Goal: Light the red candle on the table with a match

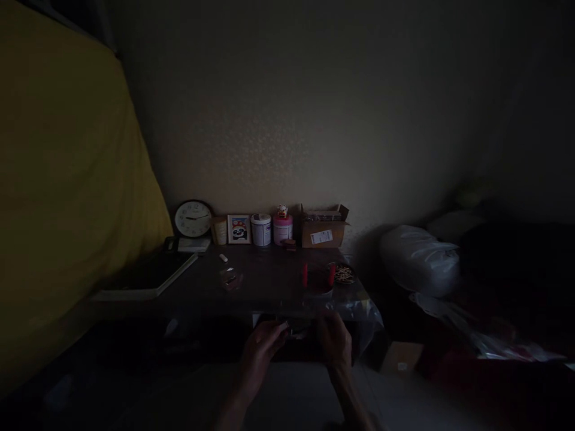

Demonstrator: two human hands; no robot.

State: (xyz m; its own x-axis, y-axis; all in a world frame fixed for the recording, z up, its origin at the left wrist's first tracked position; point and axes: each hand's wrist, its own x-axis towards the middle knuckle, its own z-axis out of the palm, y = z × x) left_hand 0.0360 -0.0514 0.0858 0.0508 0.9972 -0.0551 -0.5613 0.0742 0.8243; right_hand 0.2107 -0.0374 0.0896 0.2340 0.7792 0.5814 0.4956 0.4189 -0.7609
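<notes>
The room is very dim. My left hand (263, 347) and my right hand (335, 341) are raised close together in front of a low dark table (265, 287). Their fingers curl inward around a small object (291, 332) held between them; it is too dark to name. On the table just beyond my hands stands a red-handled container (318, 279) with a small dish of pale sticks (344, 275) beside it.
Along the wall stand a round clock (193, 218), a small framed picture (239, 229), two jars (261, 230), and an open cardboard box (324, 227). A flat book or board (146, 276) lies at the table's left. Yellow fabric (67, 179) fills the left; white bags (417, 254) lie right.
</notes>
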